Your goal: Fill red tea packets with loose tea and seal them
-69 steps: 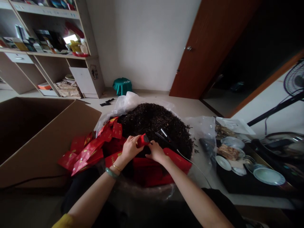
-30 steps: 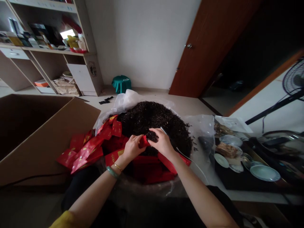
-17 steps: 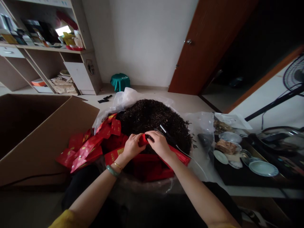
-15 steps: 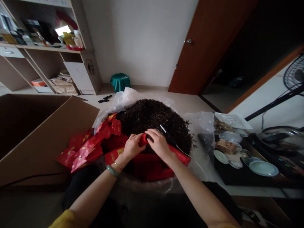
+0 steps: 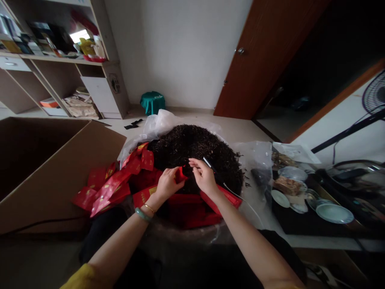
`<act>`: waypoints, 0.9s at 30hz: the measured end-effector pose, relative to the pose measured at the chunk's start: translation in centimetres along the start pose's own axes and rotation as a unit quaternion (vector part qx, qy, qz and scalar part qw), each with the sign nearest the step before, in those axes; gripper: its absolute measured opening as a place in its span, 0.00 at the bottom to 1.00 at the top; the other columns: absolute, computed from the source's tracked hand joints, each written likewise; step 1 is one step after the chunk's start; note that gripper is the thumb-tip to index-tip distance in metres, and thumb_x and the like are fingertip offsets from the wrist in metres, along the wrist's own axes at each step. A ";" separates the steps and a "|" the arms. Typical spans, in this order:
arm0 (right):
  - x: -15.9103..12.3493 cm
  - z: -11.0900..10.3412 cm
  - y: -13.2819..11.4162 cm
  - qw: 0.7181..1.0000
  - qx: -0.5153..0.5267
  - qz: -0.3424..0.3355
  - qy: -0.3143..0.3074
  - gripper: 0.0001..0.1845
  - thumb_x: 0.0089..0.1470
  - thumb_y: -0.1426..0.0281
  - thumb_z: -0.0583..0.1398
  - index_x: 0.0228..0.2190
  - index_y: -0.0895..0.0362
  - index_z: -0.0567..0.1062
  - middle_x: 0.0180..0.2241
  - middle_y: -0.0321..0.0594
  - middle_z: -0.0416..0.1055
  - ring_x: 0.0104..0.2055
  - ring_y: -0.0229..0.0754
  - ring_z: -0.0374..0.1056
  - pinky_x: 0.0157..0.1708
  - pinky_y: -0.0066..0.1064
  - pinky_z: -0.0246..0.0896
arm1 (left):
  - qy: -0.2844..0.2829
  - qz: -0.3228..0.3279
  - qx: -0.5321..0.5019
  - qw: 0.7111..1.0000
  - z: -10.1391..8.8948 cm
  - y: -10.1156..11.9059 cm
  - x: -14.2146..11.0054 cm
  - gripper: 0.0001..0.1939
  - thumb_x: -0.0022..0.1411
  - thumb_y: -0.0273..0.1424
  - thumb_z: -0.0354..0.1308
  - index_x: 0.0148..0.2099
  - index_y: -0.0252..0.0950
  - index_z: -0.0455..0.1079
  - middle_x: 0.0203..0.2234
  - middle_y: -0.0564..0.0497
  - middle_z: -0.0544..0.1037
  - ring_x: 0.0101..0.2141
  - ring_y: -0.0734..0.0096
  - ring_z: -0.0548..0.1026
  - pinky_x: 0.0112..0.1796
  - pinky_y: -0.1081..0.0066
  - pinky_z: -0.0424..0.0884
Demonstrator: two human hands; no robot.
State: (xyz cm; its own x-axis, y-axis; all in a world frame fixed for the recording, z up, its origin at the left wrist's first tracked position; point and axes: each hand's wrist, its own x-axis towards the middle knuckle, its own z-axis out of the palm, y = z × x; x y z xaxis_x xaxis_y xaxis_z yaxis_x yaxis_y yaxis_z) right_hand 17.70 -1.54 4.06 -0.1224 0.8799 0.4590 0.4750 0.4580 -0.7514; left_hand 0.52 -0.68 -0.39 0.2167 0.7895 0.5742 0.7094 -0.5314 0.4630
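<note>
And here's the left hand [image 5: 166, 184], fingers and thumb pinching a small red packet [image 5: 181, 175], held right over the near side of a dark heap of dried leaves [image 5: 192, 140]! The right hand [image 5: 205, 176] hovers just beside it, index finger stretched out and thumb parted, pointing towards the packet. Below, larger red pouches [image 5: 192, 210] lie across the front of the heap, one carrying yellow print [image 5: 152, 190] too small to read. Over to the left, more red packets [image 5: 116, 182] spill in a pile, yellow marks on them, wording unreadable. Clear plastic [image 5: 162, 119] wraps the heap's edge. Beyond, a teal cover [image 5: 152, 103] shows white lettering, too blurred to make out, and the cabinet's side bears a dark emblem [image 5: 114, 83], equally illegible.
</note>
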 end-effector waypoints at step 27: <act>-0.3 0.4 3.8 0.980 -0.138 0.070 -0.122 0.12 0.42 0.79 0.60 0.31 0.55 0.76 0.34 0.39 0.73 0.39 0.43 0.70 0.42 0.33 0.63 | 0.001 -0.050 -0.025 0.998 -0.2 -0.5 0.3 0.22 0.47 0.32 0.65 0.46 0.34 0.70 0.37 0.46 0.78 0.37 0.61 0.76 0.38 0.65 0.74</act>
State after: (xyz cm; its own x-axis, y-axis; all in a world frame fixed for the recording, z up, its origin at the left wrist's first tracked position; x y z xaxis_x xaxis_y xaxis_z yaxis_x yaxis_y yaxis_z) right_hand 19.17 -0.01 0.90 -0.2282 0.9514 0.2070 0.7151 0.3080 -0.6275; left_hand 0.08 -0.19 -0.34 0.1456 0.8385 0.5251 0.6928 -0.4653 0.5509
